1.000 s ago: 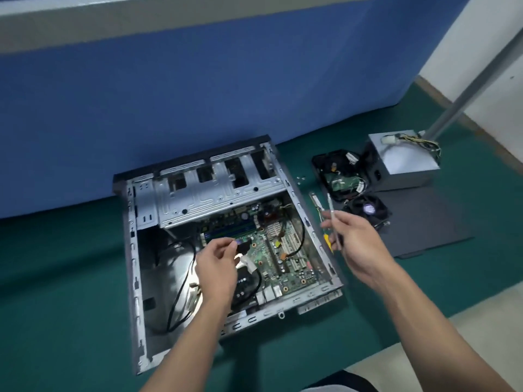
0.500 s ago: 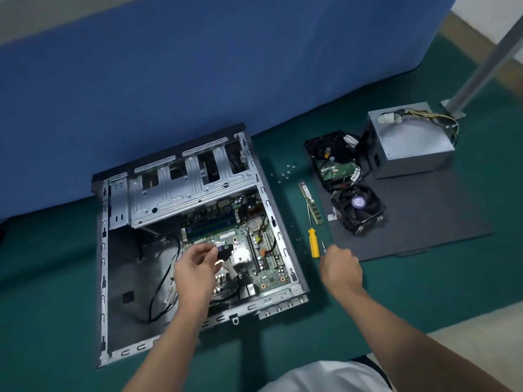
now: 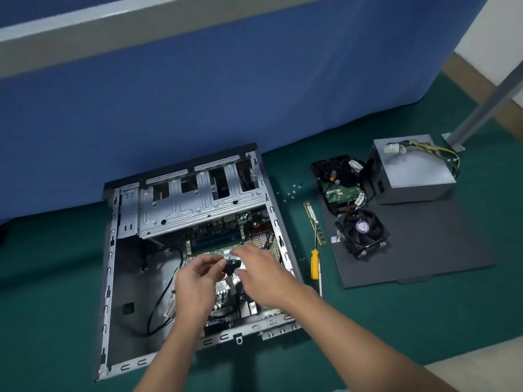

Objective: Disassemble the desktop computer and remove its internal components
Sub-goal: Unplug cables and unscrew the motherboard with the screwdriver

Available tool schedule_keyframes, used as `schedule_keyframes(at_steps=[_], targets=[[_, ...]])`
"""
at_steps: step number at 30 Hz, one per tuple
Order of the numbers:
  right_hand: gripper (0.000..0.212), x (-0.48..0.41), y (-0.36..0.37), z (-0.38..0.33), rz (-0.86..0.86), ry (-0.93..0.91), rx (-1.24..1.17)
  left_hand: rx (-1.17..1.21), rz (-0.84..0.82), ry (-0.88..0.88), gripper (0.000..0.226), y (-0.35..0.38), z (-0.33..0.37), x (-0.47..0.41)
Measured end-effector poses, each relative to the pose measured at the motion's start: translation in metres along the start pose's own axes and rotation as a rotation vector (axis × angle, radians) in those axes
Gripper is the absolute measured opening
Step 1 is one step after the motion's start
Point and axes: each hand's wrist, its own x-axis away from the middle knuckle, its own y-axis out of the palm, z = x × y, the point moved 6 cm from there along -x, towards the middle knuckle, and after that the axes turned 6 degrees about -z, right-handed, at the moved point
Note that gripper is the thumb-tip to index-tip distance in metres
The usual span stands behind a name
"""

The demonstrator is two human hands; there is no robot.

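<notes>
Left hand [image 3: 195, 281]: thumb and forefinger closed narrow, pinching a small black connector [image 3: 230, 265] just above the motherboard [image 3: 215, 241]; the other fingers are curled.
Right hand [image 3: 261, 274]: fingers loosely spread and blurred, tips right beside the connector. Cannot tell if they touch it.
Computer case [image 3: 109, 278]: on its side on the green floor cover [image 3: 56, 292], open face up, far end near a blue partition [image 3: 198, 94]. Both hands are over its right half.
Dark panel [image 3: 424, 250]: flat on the floor, right of the case.
Drive cage [image 3: 198, 205]: silver, spans the case's far end, overhanging the board's far edge.
Power supply [image 3: 416, 171]: grey box on the panel's far corner, wire bundle on top.
Cooler fan [image 3: 362, 230]: on the panel's left edge.
Hard drive [image 3: 336, 182]: just beyond the fan, beside the supply.
Black cable [image 3: 158, 301]: loops across the case floor, left of the hands.
Screwdriver [image 3: 314, 264]: yellow handle, on the floor between case and panel.
Memory stick [image 3: 314, 222]: beyond the screwdriver.
Screws [image 3: 291, 192]: scattered near the case's far right corner.
Arms: bare forearms enter from the lower edge and converge over the case's near wall, right palm down.
</notes>
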Motion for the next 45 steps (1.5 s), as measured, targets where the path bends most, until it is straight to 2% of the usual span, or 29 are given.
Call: schedule_keyframes(at_steps=[1, 4, 6, 10, 13, 15, 18, 22, 25, 27, 32, 34, 36, 40, 45], targets=[[0.041, -0.006, 0.006, 0.003, -0.053, 0.050, -0.056, 0.020, 0.005, 0.000, 0.010, -0.002, -0.001, -0.001], [0.029, -0.013, 0.009, 0.010, -0.012, 0.151, -0.266, 0.077, -0.003, -0.037, 0.009, -0.008, -0.007, 0.001], [0.026, -0.013, 0.010, 0.015, -0.016, 0.198, -0.330, 0.079, -0.082, -0.062, 0.015, -0.004, -0.011, 0.005], [0.023, -0.006, 0.008, 0.014, -0.103, 0.265, -0.436, -0.084, -0.214, -0.014, 0.020, 0.006, -0.010, 0.009], [0.014, -0.003, -0.004, 0.004, -0.003, 0.227, -0.148, -0.216, -0.210, 0.046, 0.014, 0.010, -0.006, 0.013], [0.016, -0.001, -0.011, -0.007, 0.071, 0.156, 0.008, -0.254, -0.224, 0.063, 0.015, 0.013, -0.005, 0.016], [0.018, -0.001, -0.011, -0.018, 0.057, 0.106, 0.145, -0.244, -0.213, 0.056, 0.029, 0.012, -0.004, 0.016], [0.019, -0.004, -0.011, -0.018, 0.021, 0.161, 0.134, -0.230, -0.219, 0.060, 0.033, 0.011, -0.006, 0.016], [0.029, -0.007, -0.010, -0.018, -0.015, 0.198, 0.132, -0.234, -0.236, 0.049, 0.021, 0.011, -0.007, 0.018], [0.022, -0.006, -0.009, -0.020, -0.048, 0.188, 0.124, -0.217, -0.235, 0.039, 0.014, 0.010, -0.008, 0.018], [0.012, -0.008, -0.011, -0.024, -0.041, 0.135, 0.104, -0.114, -0.191, -0.009, 0.032, 0.006, -0.011, 0.019], [0.017, -0.011, -0.010, -0.023, -0.048, 0.151, 0.141, -0.113, -0.175, -0.005, 0.037, 0.005, -0.012, 0.019], [0.022, -0.011, -0.009, -0.023, -0.071, 0.151, 0.185, -0.126, -0.176, -0.002, 0.038, 0.006, -0.011, 0.019], [0.016, -0.010, -0.008, -0.027, -0.127, 0.101, 0.213, -0.150, -0.185, 0.007, 0.038, 0.006, -0.013, 0.019], [0.017, -0.013, -0.011, -0.029, -0.113, 0.095, 0.214, -0.146, -0.170, -0.004, 0.039, 0.005, -0.016, 0.017]])
